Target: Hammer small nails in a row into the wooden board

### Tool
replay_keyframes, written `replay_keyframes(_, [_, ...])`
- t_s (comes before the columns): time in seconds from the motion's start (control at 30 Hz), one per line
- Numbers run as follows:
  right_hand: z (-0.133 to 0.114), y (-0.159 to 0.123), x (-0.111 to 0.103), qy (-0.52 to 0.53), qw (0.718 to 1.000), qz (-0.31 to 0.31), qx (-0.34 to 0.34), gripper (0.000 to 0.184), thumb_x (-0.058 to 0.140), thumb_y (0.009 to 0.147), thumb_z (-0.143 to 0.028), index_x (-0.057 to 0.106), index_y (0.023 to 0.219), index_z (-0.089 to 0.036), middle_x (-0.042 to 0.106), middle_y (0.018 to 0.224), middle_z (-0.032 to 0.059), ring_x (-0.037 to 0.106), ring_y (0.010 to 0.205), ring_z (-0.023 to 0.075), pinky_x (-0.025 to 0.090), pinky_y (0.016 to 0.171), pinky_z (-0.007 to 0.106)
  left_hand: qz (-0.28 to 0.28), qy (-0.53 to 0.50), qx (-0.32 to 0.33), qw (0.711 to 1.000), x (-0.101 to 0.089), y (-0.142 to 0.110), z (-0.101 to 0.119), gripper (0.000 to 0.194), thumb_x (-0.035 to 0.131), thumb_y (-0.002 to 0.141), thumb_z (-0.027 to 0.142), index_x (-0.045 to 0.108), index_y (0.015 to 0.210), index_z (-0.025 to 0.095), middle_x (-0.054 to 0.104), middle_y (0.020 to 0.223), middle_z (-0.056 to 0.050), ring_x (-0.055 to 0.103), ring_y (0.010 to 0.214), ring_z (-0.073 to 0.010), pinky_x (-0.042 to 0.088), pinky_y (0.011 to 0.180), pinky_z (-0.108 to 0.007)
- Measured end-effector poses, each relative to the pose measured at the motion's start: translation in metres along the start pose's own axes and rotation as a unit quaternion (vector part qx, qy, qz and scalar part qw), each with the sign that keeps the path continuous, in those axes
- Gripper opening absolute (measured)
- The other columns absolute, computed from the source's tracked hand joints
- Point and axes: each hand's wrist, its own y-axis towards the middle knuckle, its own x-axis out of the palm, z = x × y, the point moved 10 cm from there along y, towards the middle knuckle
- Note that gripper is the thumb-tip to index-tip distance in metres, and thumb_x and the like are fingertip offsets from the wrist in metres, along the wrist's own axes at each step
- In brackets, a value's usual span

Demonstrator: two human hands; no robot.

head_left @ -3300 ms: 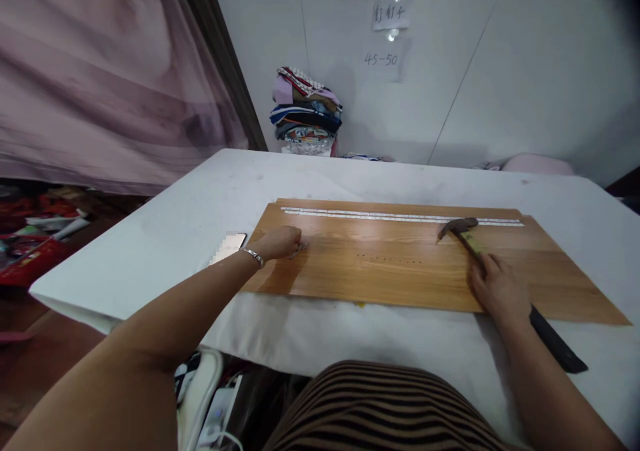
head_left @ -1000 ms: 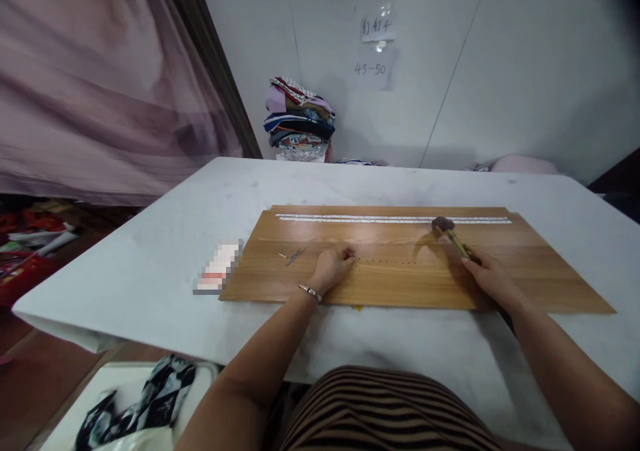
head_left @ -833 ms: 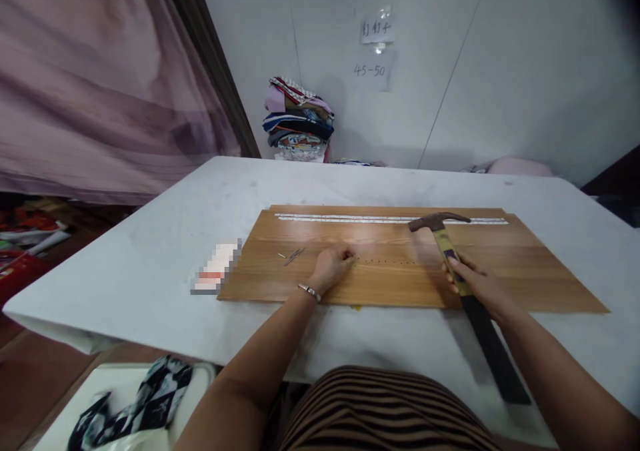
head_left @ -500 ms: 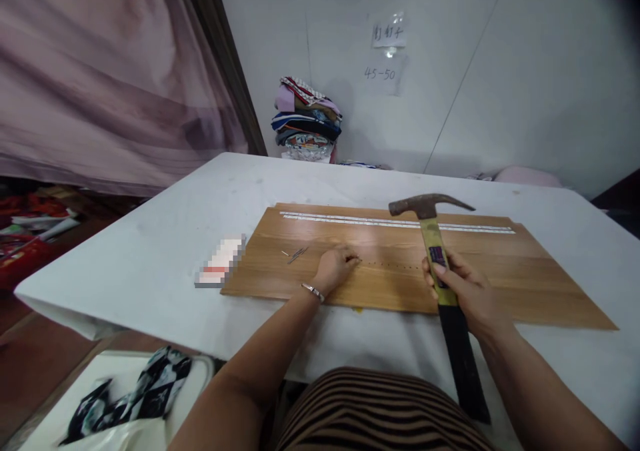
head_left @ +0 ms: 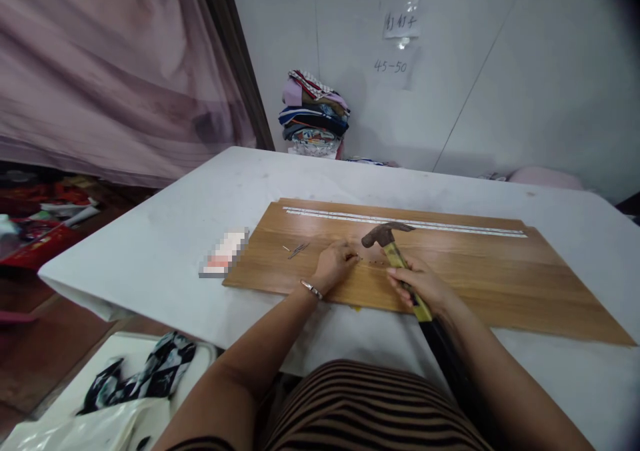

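My right hand [head_left: 417, 284] grips a claw hammer [head_left: 397, 256] by its yellow and black handle, the metal head tilted to the left above the board. Close to that head, my left hand [head_left: 336, 265] rests on the wooden board [head_left: 480, 271] with its fingers pinched round a nail [head_left: 359, 257], of which only a tiny part shows. Small dark nail heads run in a row on the board to the right of the pinch. Several loose nails [head_left: 299, 250] lie on the board left of my left hand.
Two white measuring strips [head_left: 450, 227] run along the board's far side. A blurred-out box-like item [head_left: 224, 254] lies on the white table [head_left: 175, 237] at left. Folded clothes [head_left: 315, 114] are stacked by the wall. A chair [head_left: 55, 397] with patterned cloth stands lower left.
The hammer has swung down and left, its head now near my left fingers. My left hand stays pinched in about the same place. The camera view has shifted slightly.
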Motion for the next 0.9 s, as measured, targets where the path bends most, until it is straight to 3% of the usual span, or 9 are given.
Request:
replay_keyframes(0.13, [-0.005,0.006,0.013,-0.046,0.998,-0.042,0.006,0.045,0.08,0.072,-0.054,0.048,0.08,-0.025,0.049,0.049,-0.0105,0.039,0.037,0.0067,0.033,0.035,0.019,-0.002,0.003,-0.004,1.0,0.001,0.0,-0.001,0.014,0.069,0.093,0.024,0.083,0.09,0.024,0.076,0.1,-0.004,0.07,0.095,-0.0197,0.053,0.089,-0.029])
replay_keyframes(0.3, [-0.011,0.006,0.028,-0.038,0.998,-0.052,-0.013,0.043,0.076,0.077,-0.057,0.051,0.087,-0.025,0.053,0.06,-0.0105,0.04,0.038,0.0055,0.035,0.034,0.019,0.002,-0.022,-0.025,0.999,0.004,-0.002,-0.003,0.016,0.069,0.094,0.023,0.084,0.098,0.024,0.078,0.106,-0.004,0.071,0.096,-0.0197,0.053,0.088,-0.028])
replay_keyframes(0.7, [-0.002,0.002,0.012,-0.021,0.999,-0.024,-0.01,0.046,0.076,0.077,-0.058,0.055,0.1,-0.025,0.052,0.064,-0.011,0.038,0.038,0.0054,0.034,0.033,0.019,0.038,-0.033,-0.026,0.998,-0.003,-0.009,0.003,0.016,0.069,0.094,0.018,0.083,0.087,0.022,0.076,0.093,-0.006,0.068,0.092,-0.0197,0.053,0.094,-0.031])
replay_keyframes(0.9, [-0.003,0.004,0.017,-0.033,0.998,-0.043,-0.01,0.043,0.076,0.078,-0.059,0.054,0.093,-0.025,0.053,0.065,-0.01,0.039,0.038,0.005,0.036,0.033,0.019,0.034,-0.041,-0.025,0.998,-0.003,-0.008,0.003,0.015,0.071,0.093,0.019,0.082,0.083,0.022,0.075,0.092,-0.005,0.067,0.089,-0.0191,0.052,0.092,-0.03])
